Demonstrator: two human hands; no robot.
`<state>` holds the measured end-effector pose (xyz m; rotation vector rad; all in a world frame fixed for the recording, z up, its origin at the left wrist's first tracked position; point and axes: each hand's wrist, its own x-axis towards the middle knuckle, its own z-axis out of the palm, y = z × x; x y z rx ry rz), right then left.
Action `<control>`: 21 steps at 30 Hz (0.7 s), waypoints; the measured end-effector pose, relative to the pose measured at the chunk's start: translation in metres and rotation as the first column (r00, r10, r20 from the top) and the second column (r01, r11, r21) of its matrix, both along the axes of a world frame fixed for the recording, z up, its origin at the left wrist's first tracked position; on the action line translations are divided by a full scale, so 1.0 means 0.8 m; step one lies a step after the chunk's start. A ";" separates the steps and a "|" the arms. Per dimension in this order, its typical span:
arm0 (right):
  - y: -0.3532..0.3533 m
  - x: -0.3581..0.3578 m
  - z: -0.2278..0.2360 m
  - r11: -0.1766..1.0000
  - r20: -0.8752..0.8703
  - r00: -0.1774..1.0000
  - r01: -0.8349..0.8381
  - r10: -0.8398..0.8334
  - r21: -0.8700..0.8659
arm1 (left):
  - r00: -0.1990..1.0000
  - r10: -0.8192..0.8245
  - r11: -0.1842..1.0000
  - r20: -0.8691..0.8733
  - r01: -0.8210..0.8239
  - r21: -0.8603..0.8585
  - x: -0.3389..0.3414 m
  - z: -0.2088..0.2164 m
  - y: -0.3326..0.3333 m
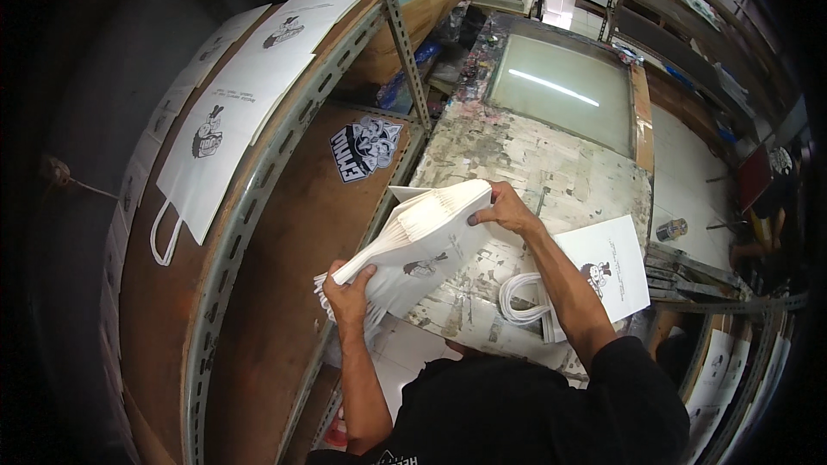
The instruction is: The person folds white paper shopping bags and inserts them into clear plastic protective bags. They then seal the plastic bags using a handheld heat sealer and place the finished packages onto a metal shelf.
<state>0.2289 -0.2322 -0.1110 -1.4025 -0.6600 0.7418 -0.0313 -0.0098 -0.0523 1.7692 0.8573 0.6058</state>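
A thick stack of flat white paper bags (431, 250) is held up between my two hands, tilted, with its folded edges fanned toward the top. Each bag seems to have white cord handles; the front one carries a black printed figure. My left hand (348, 293) grips the handle end at the lower left, thumb on the front. At the upper right corner my right hand (510, 212) pinches the stack. Beneath my right forearm, more white printed bags (622, 263) lie on the paint-stained worktable (551, 159), their cord handles (520, 300) pointing left.
To the left stands a metal-framed shelf (241, 232) with wooden boards; printed white bags (233, 112) lie along its upper board. A sticker (366, 148) is on the lower board. A framed glass panel (564, 90) sits at the table's far end. A can (672, 230) stands right of the table.
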 end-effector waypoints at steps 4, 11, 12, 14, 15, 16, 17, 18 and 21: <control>0.003 -0.003 0.041 0.997 0.099 0.995 -0.013 0.006 0.070 | 0.993 0.021 0.993 0.114 -0.034 0.116 -0.013 0.015 0.004; -0.019 0.030 0.055 0.999 0.796 0.605 -0.053 0.026 0.007 | 0.951 -0.263 0.627 0.162 0.041 0.778 -0.029 -0.021 -0.026; -0.026 0.036 0.047 0.999 0.863 0.503 -0.041 0.042 -0.024 | 0.943 -0.298 0.597 0.148 0.063 0.800 -0.033 -0.039 -0.035; -0.041 0.040 0.033 0.990 0.942 0.308 -0.010 0.135 -0.139 | 0.937 -0.341 0.546 0.076 0.131 0.827 -0.044 -0.081 -0.054; -0.046 0.043 0.019 0.980 0.958 0.212 0.003 0.192 -0.197 | 0.938 -0.347 0.523 0.019 0.177 0.834 -0.050 -0.095 -0.065; -0.049 0.044 0.004 0.967 0.961 0.117 0.022 0.251 -0.255 | 0.931 -0.362 0.511 -0.042 0.235 0.827 -0.057 -0.099 -0.077; -0.058 0.046 -0.009 0.949 0.950 0.023 0.047 0.310 -0.311 | 0.917 -0.393 0.511 -0.060 0.273 0.815 -0.065 -0.110 -0.089; -0.067 0.045 -0.013 0.926 0.932 0.036 0.103 0.361 -0.363 | 0.902 -0.424 0.512 -0.077 0.310 0.801 -0.074 -0.126 -0.101; -0.103 0.036 -0.011 0.815 0.860 0.099 0.281 0.501 -0.507 | 0.878 -0.458 0.487 -0.141 0.381 0.786 -0.087 -0.154 -0.118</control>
